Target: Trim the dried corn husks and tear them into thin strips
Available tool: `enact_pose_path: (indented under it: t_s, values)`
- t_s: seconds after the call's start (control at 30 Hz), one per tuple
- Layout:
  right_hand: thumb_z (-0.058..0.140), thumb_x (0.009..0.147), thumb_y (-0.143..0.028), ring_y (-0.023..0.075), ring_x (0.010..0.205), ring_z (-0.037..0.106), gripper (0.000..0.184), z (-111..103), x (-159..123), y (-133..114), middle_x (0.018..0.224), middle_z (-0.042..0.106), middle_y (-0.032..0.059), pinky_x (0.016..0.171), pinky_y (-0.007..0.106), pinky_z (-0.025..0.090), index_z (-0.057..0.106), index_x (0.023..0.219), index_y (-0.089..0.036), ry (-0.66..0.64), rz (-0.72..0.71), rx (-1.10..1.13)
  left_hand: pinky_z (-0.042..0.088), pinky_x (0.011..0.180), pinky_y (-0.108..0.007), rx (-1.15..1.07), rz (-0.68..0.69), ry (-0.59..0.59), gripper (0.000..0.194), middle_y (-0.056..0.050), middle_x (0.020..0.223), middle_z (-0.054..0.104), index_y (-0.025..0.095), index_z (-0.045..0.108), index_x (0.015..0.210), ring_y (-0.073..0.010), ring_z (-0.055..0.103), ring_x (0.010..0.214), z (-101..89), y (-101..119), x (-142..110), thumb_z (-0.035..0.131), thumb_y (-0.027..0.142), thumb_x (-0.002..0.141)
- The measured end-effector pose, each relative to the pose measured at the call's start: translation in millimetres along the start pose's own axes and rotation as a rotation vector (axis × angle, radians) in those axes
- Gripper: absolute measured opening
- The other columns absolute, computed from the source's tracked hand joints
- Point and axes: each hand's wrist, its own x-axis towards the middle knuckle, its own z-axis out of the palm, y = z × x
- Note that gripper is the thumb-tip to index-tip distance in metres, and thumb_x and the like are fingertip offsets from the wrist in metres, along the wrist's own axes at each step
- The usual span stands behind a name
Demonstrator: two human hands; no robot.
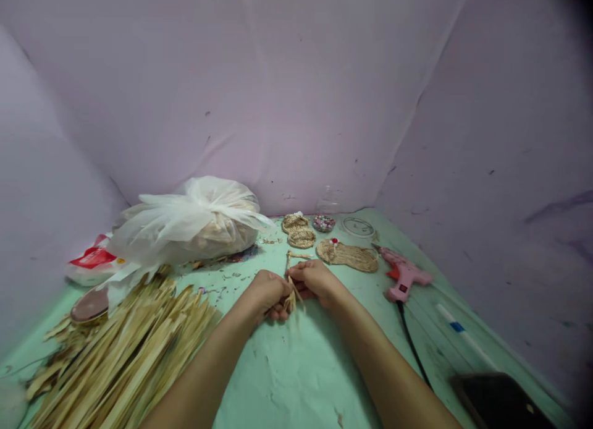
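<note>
My left hand (269,295) and my right hand (316,282) meet at the middle of the pale green table (296,367). Both pinch a small bundle of dry straw strips (291,296); its loose ends hang down between my fingers and a thin braided part (296,255) runs away from my hands. Just beyond lie a flat woven straw sole (348,255) and two small round woven straw pieces (299,230).
A big pile of straw strips (125,355) covers the left front. Behind it sit a white plastic bag (194,222) and a red-and-white packet (92,262). A pink glue gun (404,276) with a black cord, a bead dish (323,222), a clear lid (357,226) and a dark object (500,401) lie right.
</note>
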Motion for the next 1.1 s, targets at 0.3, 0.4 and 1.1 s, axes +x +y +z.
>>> enact_pose_path:
  t_s: [0.3, 0.4, 1.1]
  values:
    - [0.052, 0.085, -0.027, 0.0171, 0.085, 0.059, 0.026, 1, -2, -3, 0.105, 0.058, 0.0068, 0.071, 0.036, 0.051, 0.054, 0.108, -0.014, 0.026, 0.011, -0.081, 0.026, 0.039, -0.021, 0.114, 0.165, 0.232, 0.015, 0.003, 0.038, 0.045, 0.013, 0.057, 0.05, -0.0086, 0.04, 0.038, -19.4, -8, 27, 0.066, 0.023, 0.055]
    - [0.052, 0.085, -0.028, 0.0179, 0.088, 0.059, 0.028, 1, -3, -4, 0.107, 0.058, 0.0072, 0.073, 0.037, 0.051, 0.053, 0.11, -0.015, 0.034, 0.008, -0.108, 0.027, 0.041, -0.021, 0.121, 0.205, 0.245, 0.006, 0.003, 0.04, 0.048, 0.012, 0.062, 0.053, -0.0094, 0.041, 0.041, -16.8, -12, 33, 0.065, 0.017, 0.052]
    - [0.059, 0.079, -0.02, 0.0087, 0.055, 0.054, 0.015, -6, 4, 1, 0.072, 0.061, 0.0002, 0.05, 0.022, 0.045, 0.06, 0.092, -0.011, 0.111, -0.136, -0.279, 0.021, 0.033, -0.02, 0.059, 0.131, 0.128, 0.014, 0.004, 0.038, 0.047, 0.013, 0.05, 0.053, -0.0048, 0.032, 0.027, -9.3, 8, 14, 0.048, 0.005, 0.064]
